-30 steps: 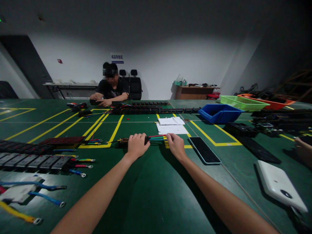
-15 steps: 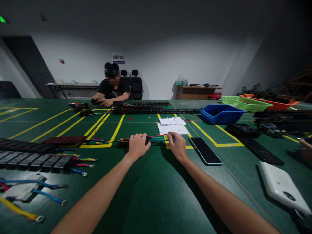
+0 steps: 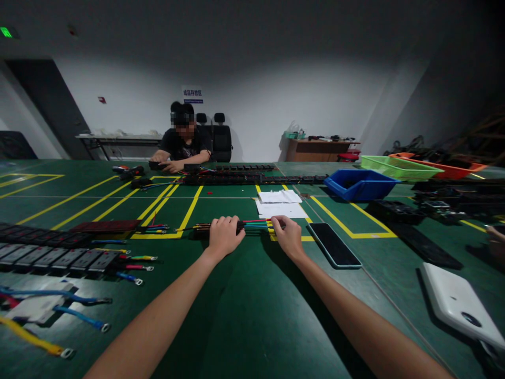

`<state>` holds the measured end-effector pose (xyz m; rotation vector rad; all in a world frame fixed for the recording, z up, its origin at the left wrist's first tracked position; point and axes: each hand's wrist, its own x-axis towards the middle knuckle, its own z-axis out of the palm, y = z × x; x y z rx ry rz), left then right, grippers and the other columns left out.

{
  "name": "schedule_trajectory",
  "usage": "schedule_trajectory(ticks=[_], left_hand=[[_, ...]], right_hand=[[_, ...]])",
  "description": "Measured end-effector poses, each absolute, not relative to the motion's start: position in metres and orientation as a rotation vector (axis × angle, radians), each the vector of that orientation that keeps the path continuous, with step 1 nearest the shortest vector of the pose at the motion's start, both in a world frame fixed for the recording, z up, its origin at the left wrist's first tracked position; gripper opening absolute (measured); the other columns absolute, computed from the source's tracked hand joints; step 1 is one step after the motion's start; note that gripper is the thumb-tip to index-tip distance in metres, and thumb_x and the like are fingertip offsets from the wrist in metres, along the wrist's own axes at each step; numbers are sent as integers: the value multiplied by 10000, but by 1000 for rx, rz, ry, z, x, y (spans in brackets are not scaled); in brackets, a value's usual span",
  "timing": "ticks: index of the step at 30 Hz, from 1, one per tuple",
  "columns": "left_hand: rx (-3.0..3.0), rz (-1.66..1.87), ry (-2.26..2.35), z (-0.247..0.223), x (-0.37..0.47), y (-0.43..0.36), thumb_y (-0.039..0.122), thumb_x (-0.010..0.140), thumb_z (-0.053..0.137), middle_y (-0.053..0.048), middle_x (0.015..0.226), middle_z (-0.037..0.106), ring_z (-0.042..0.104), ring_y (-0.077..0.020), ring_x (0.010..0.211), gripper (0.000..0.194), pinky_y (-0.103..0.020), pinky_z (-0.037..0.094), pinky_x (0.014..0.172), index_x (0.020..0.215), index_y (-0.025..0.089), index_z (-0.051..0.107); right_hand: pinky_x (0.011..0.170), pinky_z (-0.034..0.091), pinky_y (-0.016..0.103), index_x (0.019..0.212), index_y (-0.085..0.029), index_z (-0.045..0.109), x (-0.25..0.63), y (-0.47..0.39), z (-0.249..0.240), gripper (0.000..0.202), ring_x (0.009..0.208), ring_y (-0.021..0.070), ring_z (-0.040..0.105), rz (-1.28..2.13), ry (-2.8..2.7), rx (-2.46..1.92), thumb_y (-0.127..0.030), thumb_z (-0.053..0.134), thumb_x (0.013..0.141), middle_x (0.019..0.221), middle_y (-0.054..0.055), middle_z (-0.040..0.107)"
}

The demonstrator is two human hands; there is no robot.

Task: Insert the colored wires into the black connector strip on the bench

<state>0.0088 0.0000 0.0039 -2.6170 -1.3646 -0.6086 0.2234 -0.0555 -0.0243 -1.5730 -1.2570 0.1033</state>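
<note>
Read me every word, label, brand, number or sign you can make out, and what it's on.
"成品存放区": wall sign.
Blue strip below it: too small to read.
Green sign: too blurred to read.
Wires, papers, phone: no readable text.

From the wearer's head, one view faces forward and down over the nearby left hand [image 3: 226,236] and right hand [image 3: 288,235], across the table [image 3: 248,316] to the far wall [image 3: 315,95].
</note>
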Motion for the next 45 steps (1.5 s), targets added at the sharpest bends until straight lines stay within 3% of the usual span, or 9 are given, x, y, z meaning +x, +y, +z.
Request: schedule_trajectory(ticks=[4, 9, 16, 31, 38, 45], left_hand=[[-2597, -601, -1358, 4, 9, 0, 460, 959, 487, -88, 1013, 711, 626, -263, 947, 297, -399, 422, 821, 1025, 205, 624], [-2619, -603, -1366, 4, 8, 0, 459, 963, 480, -84, 1011, 710, 627, -259, 944, 296, -394, 423, 819, 1022, 208, 626], [-2640, -649, -1350, 1, 8, 2, 461, 963, 472, -78, 999, 708, 628, -247, 927, 313, -390, 429, 822, 1034, 202, 633], [-2626, -643, -1320, 0, 8, 2, 450, 956, 486, -83, 1000, 710, 627, -260, 936, 298, -400, 425, 825, 1034, 203, 633], [-2637, -645, -1322, 1, 8, 2, 459, 960, 478, -87, 1002, 710, 625, -264, 940, 303, -403, 421, 825, 1021, 208, 636], [-2645, -632, -1333, 1, 8, 2, 468, 961, 468, -93, 1019, 709, 622, -264, 949, 318, -402, 422, 831, 1036, 209, 637]], right_hand=[[711, 438, 315, 1024, -148, 733, 224, -54, -25, 462, 772, 242, 668, 144, -1196, -1672, -528, 498, 905, 860, 107, 749], [620, 322, 301, 719, -202, 626, 225, -53, -24, 500, 692, 215, 587, 149, -1287, -1767, -567, 382, 957, 755, 93, 696], [578, 272, 284, 623, -226, 491, 226, -52, -23, 551, 605, 175, 497, 250, -1255, -1775, -659, 362, 939, 638, 34, 604], [570, 243, 287, 623, -223, 478, 226, -47, -31, 405, 581, 156, 464, 110, -1353, -1845, -476, 431, 935, 603, 14, 543], [588, 267, 283, 616, -225, 487, 224, -51, -26, 479, 592, 164, 466, 116, -1276, -1810, -566, 410, 944, 606, 20, 562], [603, 289, 283, 820, -203, 639, 214, -63, -9, 497, 706, 204, 566, 101, -1131, -2085, -604, 382, 963, 840, 87, 682]])
